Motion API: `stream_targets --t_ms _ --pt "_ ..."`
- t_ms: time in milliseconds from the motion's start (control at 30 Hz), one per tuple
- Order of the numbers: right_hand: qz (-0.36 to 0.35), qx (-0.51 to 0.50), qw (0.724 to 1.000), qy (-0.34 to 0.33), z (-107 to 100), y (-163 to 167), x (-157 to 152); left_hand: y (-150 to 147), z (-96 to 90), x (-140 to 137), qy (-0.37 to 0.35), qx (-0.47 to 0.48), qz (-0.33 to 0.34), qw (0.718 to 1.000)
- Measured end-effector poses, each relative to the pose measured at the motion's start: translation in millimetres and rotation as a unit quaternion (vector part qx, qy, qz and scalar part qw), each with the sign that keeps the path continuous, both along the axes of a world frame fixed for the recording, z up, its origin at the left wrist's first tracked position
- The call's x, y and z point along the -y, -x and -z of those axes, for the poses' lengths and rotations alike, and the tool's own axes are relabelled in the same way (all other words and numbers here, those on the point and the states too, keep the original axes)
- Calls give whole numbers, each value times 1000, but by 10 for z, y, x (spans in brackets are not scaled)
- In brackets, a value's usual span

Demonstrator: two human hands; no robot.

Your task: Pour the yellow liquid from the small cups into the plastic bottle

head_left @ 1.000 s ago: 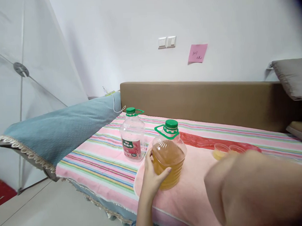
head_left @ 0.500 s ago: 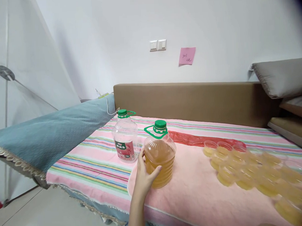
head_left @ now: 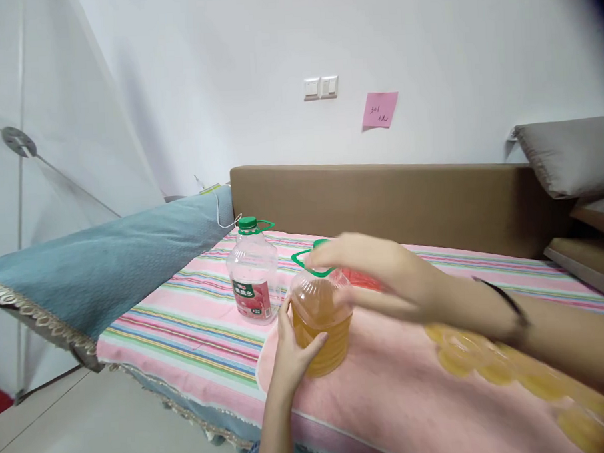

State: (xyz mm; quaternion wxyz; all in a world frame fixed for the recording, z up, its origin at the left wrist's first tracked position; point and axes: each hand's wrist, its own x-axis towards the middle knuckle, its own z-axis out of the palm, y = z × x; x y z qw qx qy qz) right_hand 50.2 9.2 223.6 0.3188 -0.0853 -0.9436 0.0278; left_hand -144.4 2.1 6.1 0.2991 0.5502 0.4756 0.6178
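A clear plastic jug (head_left: pixel 321 351) of amber liquid, with a green cap and green carry handle, stands upright on the pink mat. My left hand (head_left: pixel 294 357) is wrapped round its lower left side, thumb across the front. Blurred by motion, my right hand (head_left: pixel 384 269) reaches in from the right and hides most of the cap; its fingers are apart near the jug's neck, and I cannot make out whether they touch it. Just behind to the left stands an empty clear jug (head_left: pixel 251 269) with a green cap and a red fruit label.
Several clear cups (head_left: pixel 493 365) of yellow liquid stand on the right of the pink mat (head_left: pixel 389 396), partly behind my right arm. A red plastic sheet (head_left: pixel 359 279) lies behind the jug. A brown headboard (head_left: pixel 381 196) and stacked cushions (head_left: pixel 574 158) border the bed.
My right hand has come in from the right to the neck of the full jug, covering its cap and part of the cups. My left hand stays on the jug.
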Motion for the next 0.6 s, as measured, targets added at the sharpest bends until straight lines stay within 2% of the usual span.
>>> stream_targets --t_ms 100,167,233,300,433,500,600 --pt "70 79 988 -110 -51 148 -749 -10 -14 9 43 6 11 999" --pt "66 129 977 -159 -67 218 -1080 -8 -25 13 61 -4 2 998" --pt "43 163 965 -201 -78 288 -1258 3 -37 6 65 -15 -3 998" --pt "13 186 956 -227 -88 364 -1331 20 -49 -12 67 -16 -1 998" --pt "-20 215 947 -237 -91 481 -1321 34 -40 -71 54 -32 -21 998" --pt "11 226 945 -236 -88 510 -1256 19 -12 -101 29 -39 -42 998" --pt "132 253 934 -214 -96 541 -1094 -19 37 -133 5 -37 -65 997"
